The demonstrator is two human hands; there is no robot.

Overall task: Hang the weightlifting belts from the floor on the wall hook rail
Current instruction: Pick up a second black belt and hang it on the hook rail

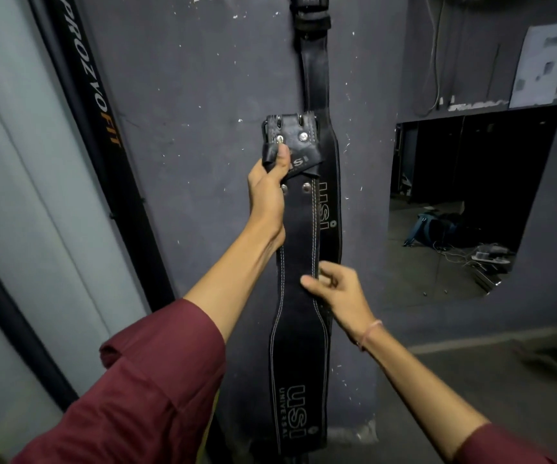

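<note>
A black leather weightlifting belt (pixel 298 333) with white stitching and "USI UNIVERSAL" lettering hangs vertically in front of the grey wall. My left hand (pixel 268 195) grips it just below its buckle end (pixel 292 130), thumb pressed on the strap loop. My right hand (pixel 339 293) pinches the belt's right edge lower down. Behind it a second black belt (pixel 317 72) hangs down the wall from above; its hook is out of view at the top edge.
A black "PROZVOFIT" padded post (pixel 96 105) leans along the left side. A mirror (pixel 471 202) on the right wall reflects a bag and cables on a floor. The dark floor (pixel 488 373) lies at the lower right.
</note>
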